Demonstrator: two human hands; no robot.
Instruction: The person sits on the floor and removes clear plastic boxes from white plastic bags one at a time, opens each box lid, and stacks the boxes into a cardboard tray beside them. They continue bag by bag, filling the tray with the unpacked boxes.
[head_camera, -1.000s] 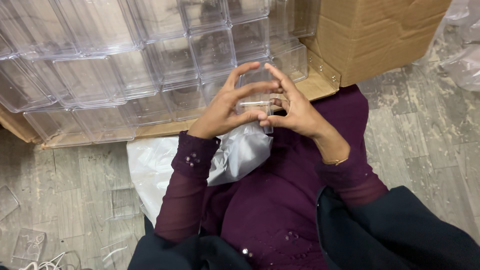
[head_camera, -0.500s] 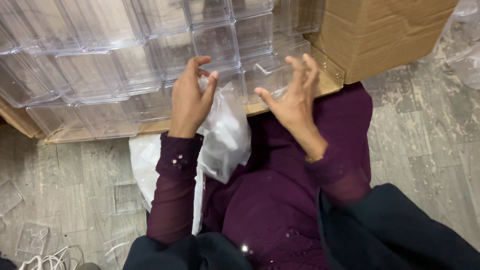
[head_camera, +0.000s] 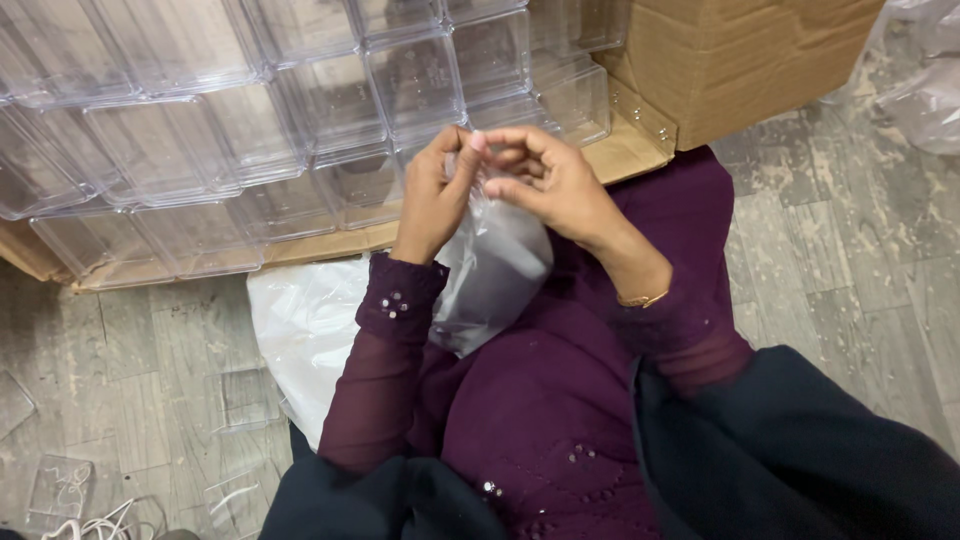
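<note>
Grey wood-patterned flooring (head_camera: 840, 260) runs under everything you see, with a flattened sheet of brown cardboard (head_camera: 620, 150) laid on it ahead of your knees. On that cardboard stand rows of clear plastic boxes (head_camera: 300, 110), packed edge to edge; they blur together, so their number cannot be told. One brown cardboard carton (head_camera: 740, 60) sits at the upper right, just beside the last boxes.

Your two hands meet at chest height over your lap. Your left hand (head_camera: 432, 195) has its grip closed on the top edge of one clear plastic bag (head_camera: 490, 275), thumb and fingers pinching the film. Your right hand (head_camera: 545, 185) is curled against the same top edge from the other side, its fingertips (head_camera: 500, 140) bent in and touching the film; that grip is also closed on the bag. The bag hangs down from your hands, its long axis running nearly straight from the mouth at your fingers toward your lap, the bottom end tilted slightly to your left and resting against your purple sleeve (head_camera: 385, 400). Whether anything is inside the bag cannot be told.

One white plastic sheet (head_camera: 300, 330) lies on the floor to your left, touching your left arm. Further left, a few flat clear lids (head_camera: 60, 485) lie scattered on the floor, well apart from the bag. One thin gold bangle (head_camera: 642, 299) circles your right wrist.
</note>
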